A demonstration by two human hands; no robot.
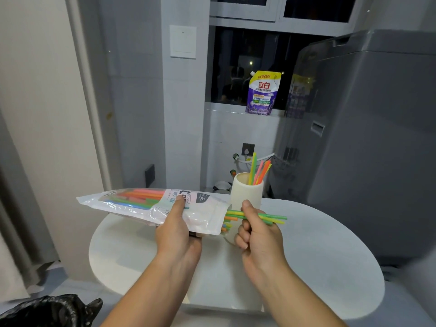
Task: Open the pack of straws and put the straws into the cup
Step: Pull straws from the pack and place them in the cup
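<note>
Left hand [177,232] grips the straw pack [132,205] beside the cup [245,192]. Right hand [259,234] pinches a few straws [278,217] in front of the cup, their ends inside the pack.

Grey tiled wall [139,114], dark window [245,67], round white table [318,267], grey washing machine [377,138]

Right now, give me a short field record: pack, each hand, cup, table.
pack: open at right end, held above table, straws inside
left hand: grips pack, thumb on top
right hand: pinches green and yellow straws, partly out of pack
cup: upright on table, several straws standing in it
table: white, round
</note>
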